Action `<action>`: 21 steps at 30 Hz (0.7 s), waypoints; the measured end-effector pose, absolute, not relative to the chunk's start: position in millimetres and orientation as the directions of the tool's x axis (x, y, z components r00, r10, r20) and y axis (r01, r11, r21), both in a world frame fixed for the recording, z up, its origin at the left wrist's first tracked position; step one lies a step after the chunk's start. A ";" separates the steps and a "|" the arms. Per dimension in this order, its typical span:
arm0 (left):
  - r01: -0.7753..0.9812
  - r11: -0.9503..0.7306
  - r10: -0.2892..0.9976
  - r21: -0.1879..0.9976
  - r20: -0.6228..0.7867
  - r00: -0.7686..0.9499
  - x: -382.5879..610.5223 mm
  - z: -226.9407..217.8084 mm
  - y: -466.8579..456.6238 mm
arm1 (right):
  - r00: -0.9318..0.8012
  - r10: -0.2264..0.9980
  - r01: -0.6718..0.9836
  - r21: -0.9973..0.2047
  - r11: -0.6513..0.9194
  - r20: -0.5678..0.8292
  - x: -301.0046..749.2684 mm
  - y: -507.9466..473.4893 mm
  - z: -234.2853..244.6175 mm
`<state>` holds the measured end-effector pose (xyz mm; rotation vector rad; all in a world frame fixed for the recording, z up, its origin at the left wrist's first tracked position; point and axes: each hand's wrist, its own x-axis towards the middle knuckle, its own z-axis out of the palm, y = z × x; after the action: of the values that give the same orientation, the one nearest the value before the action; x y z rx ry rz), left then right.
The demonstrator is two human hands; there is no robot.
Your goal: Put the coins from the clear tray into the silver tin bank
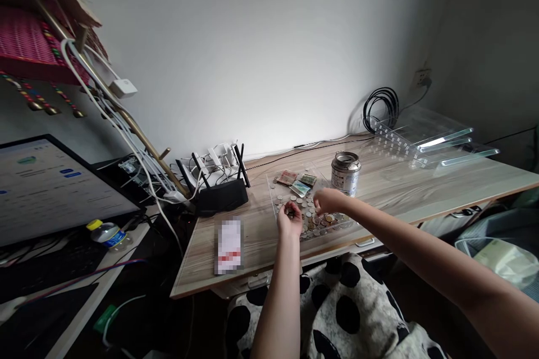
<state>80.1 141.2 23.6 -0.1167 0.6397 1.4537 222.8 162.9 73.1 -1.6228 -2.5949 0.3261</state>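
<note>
Two bare hands at work over the coins (309, 216), and here's how it looks from the head camera! The left hand (289, 220) is palm up, fingers curled into a cup around a few coins, right at the near left side of a clear tray (271, 197). Across from it comes the right hand (328, 202), knuckles up and fingers bent down over the spread; whether it's pinching a coin, I cannot tell. The coins lie loose across the tray, silvery ones mostly, some golden, thickest toward the near edge. At the back of that tray, folded banknotes (300, 188), reddish, teal and green! Just beyond the right hand stands a metal tin (345, 174), upright on the wood-grain desk (400, 185). Over to the left, a black router (223, 197) with its antennas up, and nearer the edge a slip of paper (229, 247) (blurred into blocks, so no reading it). Far right, clear plastic panels (425, 137) lean beside a coiled black cable (381, 109).
</note>
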 end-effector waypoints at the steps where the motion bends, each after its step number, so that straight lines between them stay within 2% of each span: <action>1: -0.938 0.141 0.885 0.316 -0.465 -0.024 80.1 22.8 141.1 | -0.438 0.892 0.893 -0.165 0.419 -0.112 228.3 160.3 66.3; 3: -0.929 0.146 0.889 0.339 -0.458 -0.027 80.9 22.0 141.0 | -0.448 0.880 0.893 -0.137 0.429 -0.158 235.8 155.5 56.5; 7: -0.925 0.175 0.883 0.338 -0.470 -0.004 83.3 23.1 141.1 | -0.495 0.836 0.868 -0.184 0.462 -0.236 238.9 151.3 52.8; 11: -0.926 0.181 0.888 0.331 -0.460 0.009 83.4 23.9 141.1 | -0.498 0.843 0.864 -0.198 0.463 -0.202 239.1 153.0 52.8; 21: -0.928 0.172 0.894 0.331 -0.448 0.006 84.3 22.5 142.6 | -0.546 0.819 0.787 -0.442 0.430 -0.174 238.8 158.2 41.7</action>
<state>84.3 142.6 22.5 -0.0650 0.6434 1.4272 238.8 158.2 41.7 -1.4619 -2.5995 0.7471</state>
